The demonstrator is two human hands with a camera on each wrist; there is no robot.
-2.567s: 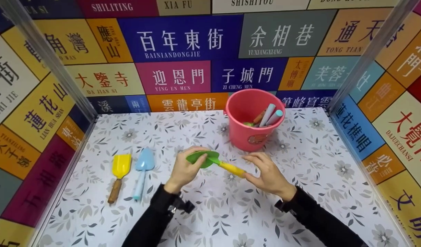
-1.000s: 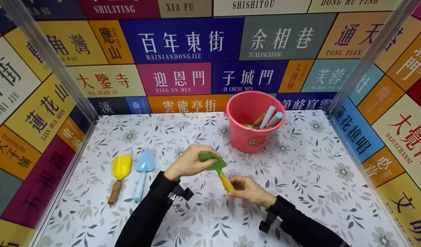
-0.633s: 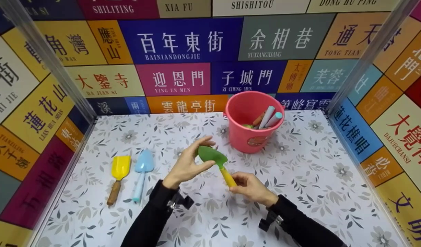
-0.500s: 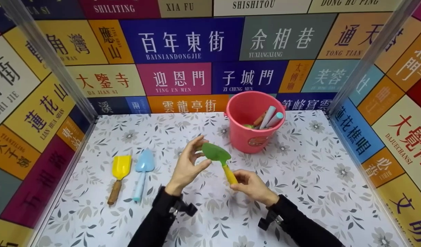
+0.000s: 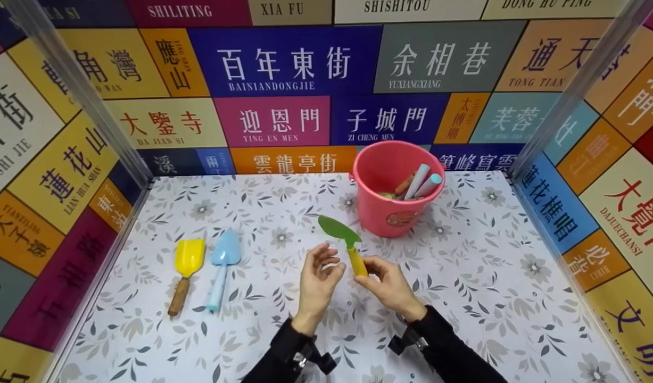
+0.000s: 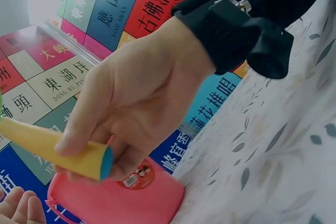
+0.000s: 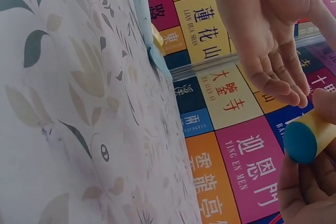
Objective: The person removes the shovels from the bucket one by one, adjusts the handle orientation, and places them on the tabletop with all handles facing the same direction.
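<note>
A toy garden trowel with a green blade and a yellow handle [image 5: 357,260] is in my right hand [image 5: 388,282], thumb and fingers gripping the handle. In the left wrist view that same hand [image 6: 134,98] pinches the yellow handle [image 6: 58,153] near its blue end. The blade [image 5: 339,230] points up and to the left, above the table. My left hand [image 5: 318,279] holds nothing, its fingers loosely bent beside the handle. The right wrist view has the left hand [image 7: 273,35] apart from the blue handle end [image 7: 301,142].
A pink bucket [image 5: 379,215] at the back right holds several tool handles [image 5: 416,181]. To the left lie a yellow shovel [image 5: 189,258] with a brown handle and a light blue trowel [image 5: 226,250]. Printed panels [image 5: 283,61] wall in the floral tabletop [image 5: 251,340].
My left hand has let go of the green blade and moved down and right, beside the yellow handle. The right hand took the handle and has turned the trowel more upright.
</note>
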